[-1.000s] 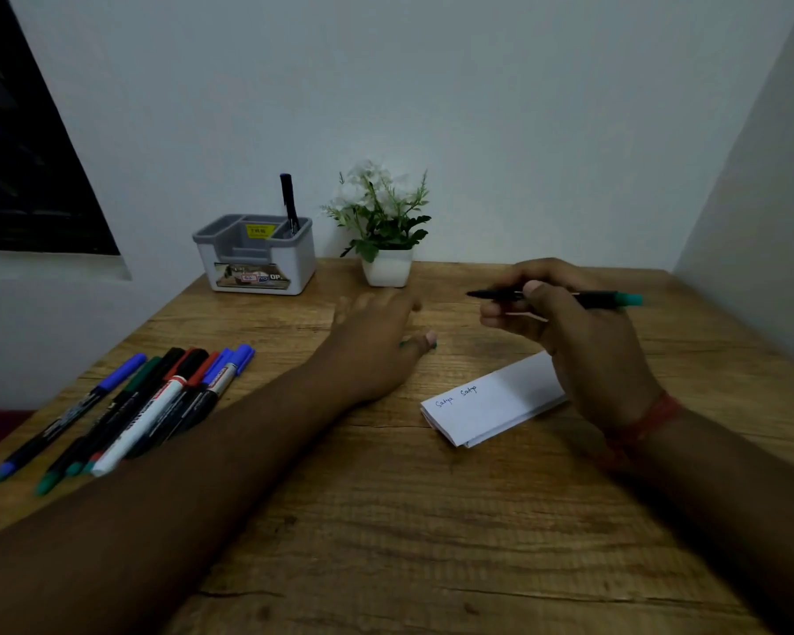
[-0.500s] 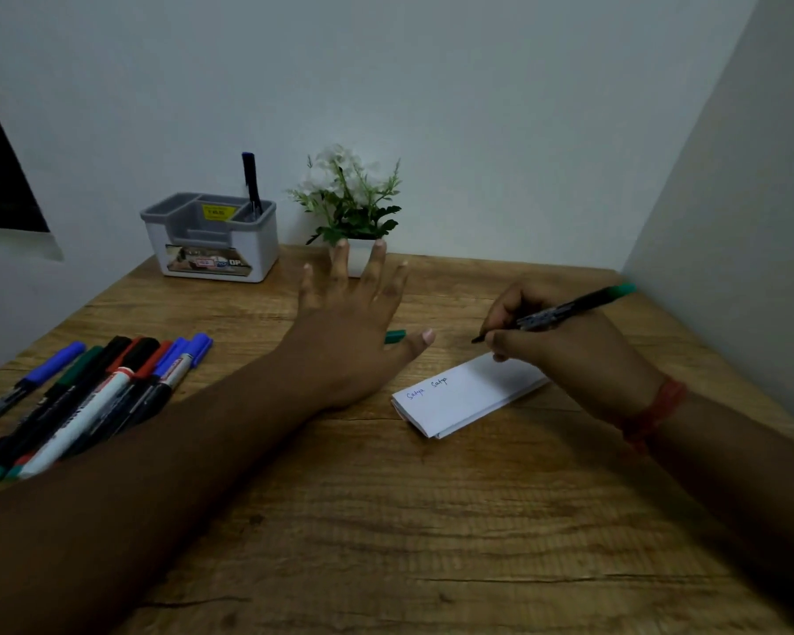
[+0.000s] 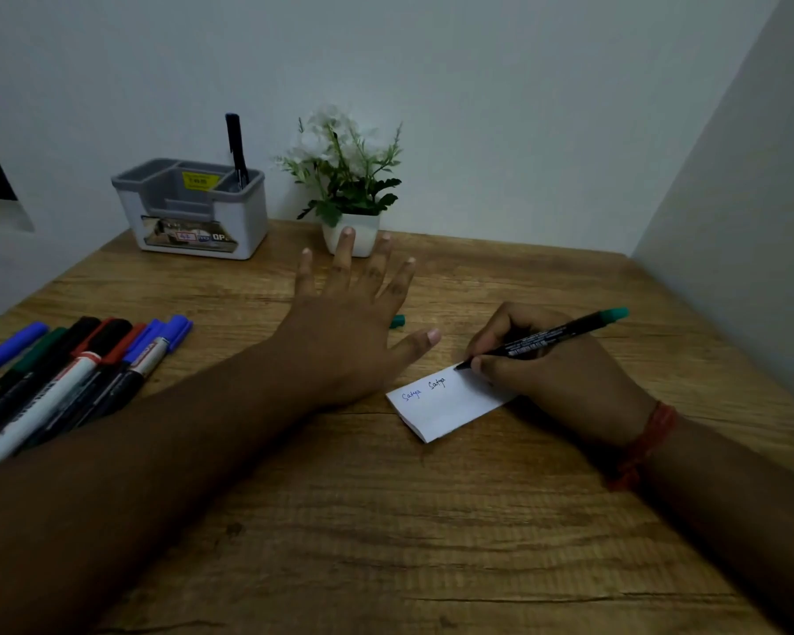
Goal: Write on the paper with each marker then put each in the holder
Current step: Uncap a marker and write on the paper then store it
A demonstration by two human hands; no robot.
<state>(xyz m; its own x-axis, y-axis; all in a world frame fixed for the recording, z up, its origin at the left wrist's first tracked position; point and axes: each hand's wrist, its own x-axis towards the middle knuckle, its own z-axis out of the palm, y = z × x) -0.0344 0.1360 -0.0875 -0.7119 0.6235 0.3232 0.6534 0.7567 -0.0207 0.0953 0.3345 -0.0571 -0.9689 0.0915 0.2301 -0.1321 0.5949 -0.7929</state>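
A small folded white paper [image 3: 445, 403] lies on the wooden table with two handwritten words on it. My right hand [image 3: 555, 373] grips a black marker with a green end [image 3: 551, 337], its tip touching the paper's far edge. My left hand [image 3: 349, 323] hovers flat with fingers spread just left of the paper. A green cap [image 3: 398, 321] lies on the table behind its thumb. The grey and white holder [image 3: 193, 213] stands at the back left with one dark marker [image 3: 236, 148] upright in it.
Several capped markers [image 3: 65, 378] in blue, green, black and red lie in a row at the left edge. A small potted plant [image 3: 347, 185] stands right of the holder. Walls close the table at the back and right.
My right hand turned the marker from level to a writing slant and lowered its tip onto the paper. My left hand opened flat and moved forward, uncovering the green cap.
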